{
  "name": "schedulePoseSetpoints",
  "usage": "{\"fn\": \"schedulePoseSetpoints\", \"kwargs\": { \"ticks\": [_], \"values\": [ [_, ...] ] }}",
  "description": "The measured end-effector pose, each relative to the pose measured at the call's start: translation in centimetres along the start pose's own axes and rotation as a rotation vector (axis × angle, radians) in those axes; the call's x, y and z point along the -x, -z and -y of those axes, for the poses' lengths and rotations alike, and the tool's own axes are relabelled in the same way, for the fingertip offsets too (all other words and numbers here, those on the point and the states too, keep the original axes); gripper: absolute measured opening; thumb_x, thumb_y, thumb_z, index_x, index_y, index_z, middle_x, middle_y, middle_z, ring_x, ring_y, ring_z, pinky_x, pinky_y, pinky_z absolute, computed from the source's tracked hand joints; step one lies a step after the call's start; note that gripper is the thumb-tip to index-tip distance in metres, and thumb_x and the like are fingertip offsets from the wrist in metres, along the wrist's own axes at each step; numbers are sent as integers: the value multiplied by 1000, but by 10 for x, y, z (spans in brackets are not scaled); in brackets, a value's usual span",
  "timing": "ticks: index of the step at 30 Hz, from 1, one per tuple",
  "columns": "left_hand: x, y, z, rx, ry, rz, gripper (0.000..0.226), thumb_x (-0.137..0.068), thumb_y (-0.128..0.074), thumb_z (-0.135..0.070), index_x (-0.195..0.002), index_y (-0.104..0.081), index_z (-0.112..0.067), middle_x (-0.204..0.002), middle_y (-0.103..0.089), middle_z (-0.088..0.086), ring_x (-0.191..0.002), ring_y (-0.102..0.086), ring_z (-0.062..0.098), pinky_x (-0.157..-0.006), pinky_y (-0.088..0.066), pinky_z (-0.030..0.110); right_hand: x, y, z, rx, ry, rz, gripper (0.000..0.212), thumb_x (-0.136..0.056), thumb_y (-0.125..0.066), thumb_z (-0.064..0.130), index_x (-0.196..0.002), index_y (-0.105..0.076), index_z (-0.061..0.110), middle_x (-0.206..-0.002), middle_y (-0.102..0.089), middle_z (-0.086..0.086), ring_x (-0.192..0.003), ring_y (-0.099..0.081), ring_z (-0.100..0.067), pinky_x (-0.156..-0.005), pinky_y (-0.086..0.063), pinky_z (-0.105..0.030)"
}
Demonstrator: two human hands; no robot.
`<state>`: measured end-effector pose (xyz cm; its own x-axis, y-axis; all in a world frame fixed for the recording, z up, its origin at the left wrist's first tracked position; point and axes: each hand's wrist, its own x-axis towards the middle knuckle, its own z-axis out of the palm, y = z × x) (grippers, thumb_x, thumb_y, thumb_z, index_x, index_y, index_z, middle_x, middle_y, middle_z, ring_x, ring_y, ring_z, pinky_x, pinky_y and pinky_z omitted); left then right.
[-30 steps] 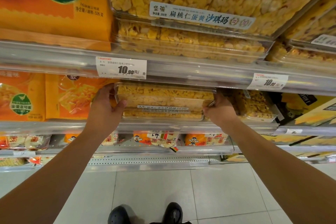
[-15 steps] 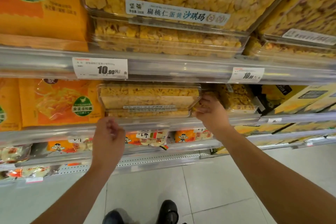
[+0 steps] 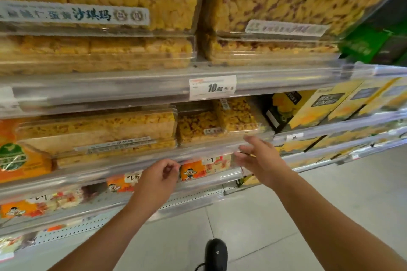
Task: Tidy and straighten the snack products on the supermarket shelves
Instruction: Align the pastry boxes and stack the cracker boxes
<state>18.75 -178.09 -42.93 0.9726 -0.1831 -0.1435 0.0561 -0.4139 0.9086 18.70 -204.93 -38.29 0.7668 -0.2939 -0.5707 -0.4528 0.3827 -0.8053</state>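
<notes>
Clear plastic boxes of yellow sachima (image 3: 99, 132) lie stacked on the middle shelf, label strip facing out. To their right sit two smaller clear boxes (image 3: 218, 121), one leaning at an angle. My left hand (image 3: 158, 180) hangs in front of the shelf rail below the big boxes, fingers curled loosely, holding nothing. My right hand (image 3: 259, 158) is spread, fingers apart, just below and in front of the smaller boxes, touching none of them.
The upper shelf (image 3: 154, 86) carries larger clear boxes and a 10.90 price tag (image 3: 212, 87). Yellow cartons (image 3: 326, 105) stand to the right, orange bags (image 3: 15, 160) to the left. Lower shelves hold orange cartoon-printed packs (image 3: 193, 171). My shoe (image 3: 215, 253) shows on the tiled floor.
Both hands have let go of the stacked boxes and drawn back from the shelf. The view has swung right, and my right hand has opened near the smaller boxes.
</notes>
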Motion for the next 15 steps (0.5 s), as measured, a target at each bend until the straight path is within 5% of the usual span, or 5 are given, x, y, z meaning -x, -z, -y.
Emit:
{"fn": "schedulePoseSetpoints", "kwargs": {
  "ticks": [5, 9, 15],
  "values": [
    [-15, -61, -34, 42, 83, -48, 14, -94, -60, -19, -85, -65, -28, -84, -69, -3, -81, -65, 18, -69, -52, 35, -38, 23, 27, -72, -64, 117, 84, -76, -75, 48, -144, -27, 36, -129, -52, -20, -97, -70, -33, -89, -54, -50],
    [-23, -95, -54, 89, 130, -135, 12, -93, -62, -20, -87, -66, -29, -84, -69, -3, -82, -67, 18, -75, -54, 40, -55, 28, 38, -72, -66, 124, 86, -79, -76, 35, -141, -16, 42, -112, -61, -22, -82, -73, -34, -73, -59, -49],
    [-23, -113, -76, 118, 187, -236, 18, -91, -62, -19, -84, -66, -36, -80, -69, -11, -75, -67, 10, -59, -48, 22, -60, 28, 48, -36, -169, 232, 54, -85, -72, 28, -129, -42, 16, -112, -65, -26, -81, -71, -31, -65, -59, -37]
  ]
}}
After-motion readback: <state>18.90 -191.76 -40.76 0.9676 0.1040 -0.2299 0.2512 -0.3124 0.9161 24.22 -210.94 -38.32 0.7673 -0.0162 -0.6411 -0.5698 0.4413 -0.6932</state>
